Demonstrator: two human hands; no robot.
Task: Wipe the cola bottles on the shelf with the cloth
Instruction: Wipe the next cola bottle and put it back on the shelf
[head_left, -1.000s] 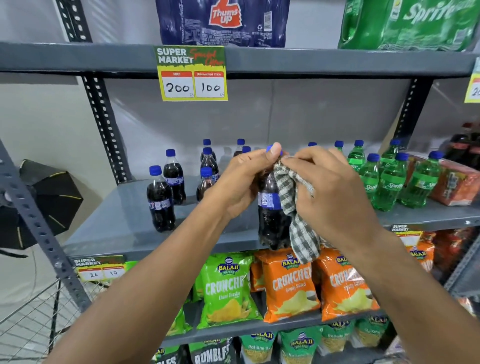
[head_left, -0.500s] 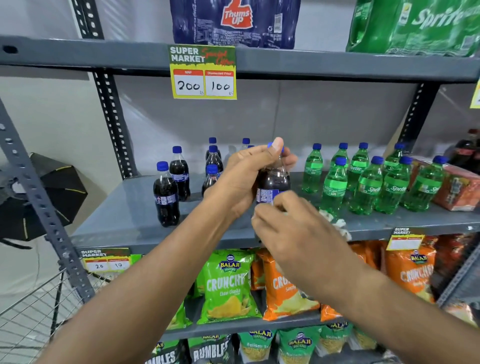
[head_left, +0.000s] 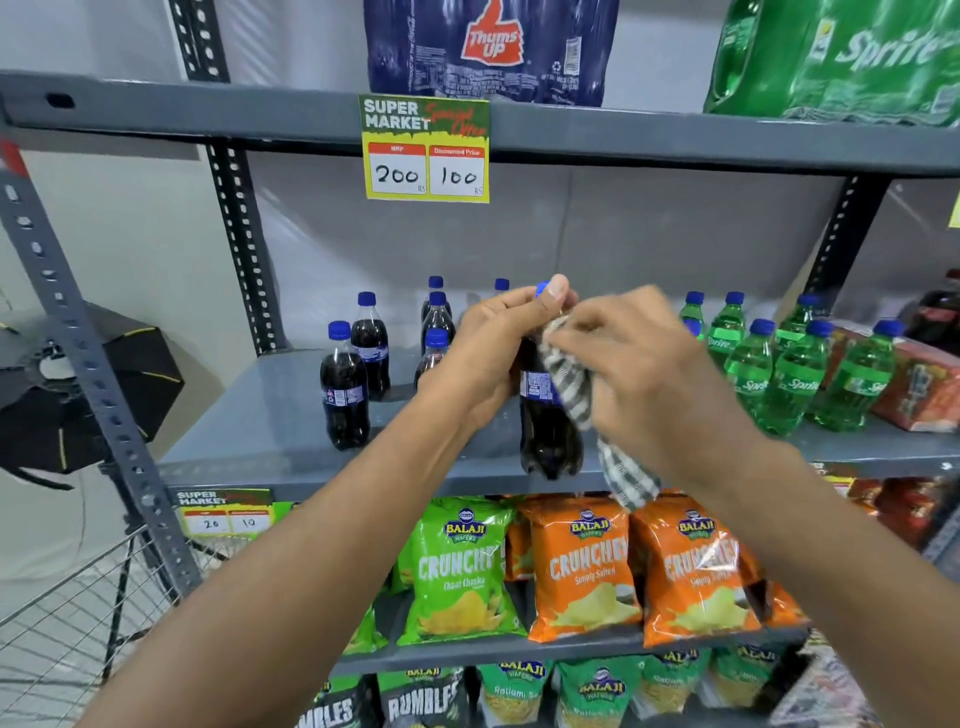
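Checked cloth (head_left: 576, 395), bunched in the right hand (head_left: 639, 374), is rubbing one cola bottle (head_left: 545, 426) just below the left hand (head_left: 493, 353), whose fingers are pinching its cap. Several other cola bottles (head_left: 345, 387), standing left of those fingers, probably are awaiting wiping.

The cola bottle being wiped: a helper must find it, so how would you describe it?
On the grey middle shelf, among dark blue-capped bottles. It is the cola bottle gripped by the left hand, checked cloth pressed on by the right hand.

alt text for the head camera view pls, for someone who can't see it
A person's left hand grips a cola bottle near its blue cap while the right hand presses a checked cloth against its side. More cola bottles and green Sprite bottles stand on the grey shelf.
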